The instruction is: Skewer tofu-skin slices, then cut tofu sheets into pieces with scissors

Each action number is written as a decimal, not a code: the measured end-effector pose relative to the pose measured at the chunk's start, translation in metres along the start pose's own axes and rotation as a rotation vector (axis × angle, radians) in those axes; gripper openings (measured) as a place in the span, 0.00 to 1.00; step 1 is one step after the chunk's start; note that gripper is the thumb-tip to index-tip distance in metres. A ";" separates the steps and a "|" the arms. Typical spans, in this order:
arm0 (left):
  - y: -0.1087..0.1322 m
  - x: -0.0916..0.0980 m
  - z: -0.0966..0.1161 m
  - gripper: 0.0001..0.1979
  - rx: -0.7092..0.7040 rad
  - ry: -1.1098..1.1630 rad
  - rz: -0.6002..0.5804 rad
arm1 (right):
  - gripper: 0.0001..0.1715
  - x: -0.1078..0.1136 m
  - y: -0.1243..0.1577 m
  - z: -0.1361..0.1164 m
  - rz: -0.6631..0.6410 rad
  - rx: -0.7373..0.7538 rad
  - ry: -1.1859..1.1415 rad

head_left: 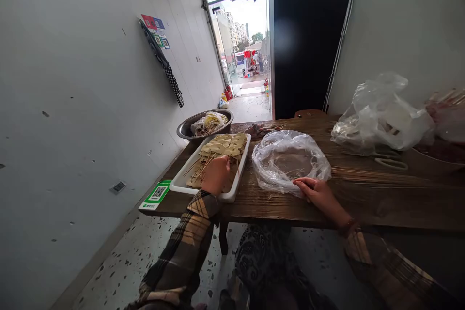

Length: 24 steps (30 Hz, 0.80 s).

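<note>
A white tray point(180, 181) on the wooden table point(363, 198) carries several skewers of pale round slices point(225, 144). My left hand point(215, 174) reaches into the near end of the tray, fingers curled over the skewers there; what it grips is hidden. My right hand point(317, 193) lies on the table, fingers closed on the near edge of a clear plastic bag point(288, 160) that covers a round dish.
A metal bowl point(186, 130) with bagged skewers stands behind the tray. More crumpled plastic bags point(381, 114) and scissors point(390, 161) lie at the right. A green QR sticker point(156, 194) marks the table's left corner. A white wall runs along the left; an open doorway lies ahead.
</note>
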<state>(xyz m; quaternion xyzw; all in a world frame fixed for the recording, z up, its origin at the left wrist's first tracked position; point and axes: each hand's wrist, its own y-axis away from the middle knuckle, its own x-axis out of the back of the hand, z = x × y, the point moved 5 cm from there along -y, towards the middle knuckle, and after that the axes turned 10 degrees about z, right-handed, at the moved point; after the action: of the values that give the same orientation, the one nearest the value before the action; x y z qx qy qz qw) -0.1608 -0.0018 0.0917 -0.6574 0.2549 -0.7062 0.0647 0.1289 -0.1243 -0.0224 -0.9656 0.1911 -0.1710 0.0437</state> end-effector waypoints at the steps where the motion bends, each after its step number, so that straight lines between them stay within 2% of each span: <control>1: -0.001 0.002 0.001 0.16 -0.013 -0.008 0.011 | 0.25 0.004 0.003 0.000 0.040 0.024 0.014; 6: -0.011 0.009 0.013 0.16 -0.071 -0.056 0.009 | 0.22 0.011 0.014 -0.010 0.157 0.169 0.102; 10: -0.017 0.005 0.024 0.16 -0.065 -0.095 -0.037 | 0.21 0.010 0.013 -0.013 0.159 0.211 0.108; 14: -0.014 0.007 0.025 0.16 -0.089 -0.083 -0.024 | 0.22 0.011 0.011 -0.011 0.149 0.210 0.098; 17: -0.006 0.019 0.013 0.19 -0.086 -0.049 0.019 | 0.23 0.014 0.011 -0.012 0.170 0.224 0.074; 20: 0.003 0.033 -0.011 0.22 -0.008 0.014 0.084 | 0.24 0.016 0.012 -0.013 0.194 0.212 0.049; 24: 0.016 0.043 -0.043 0.21 0.073 0.125 0.109 | 0.25 0.017 0.014 -0.011 0.221 0.212 0.056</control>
<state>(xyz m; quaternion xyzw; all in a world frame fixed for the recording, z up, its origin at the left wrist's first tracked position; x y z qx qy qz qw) -0.2114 -0.0221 0.1228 -0.5944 0.2679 -0.7501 0.1111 0.1348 -0.1438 -0.0085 -0.9234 0.2782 -0.2113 0.1588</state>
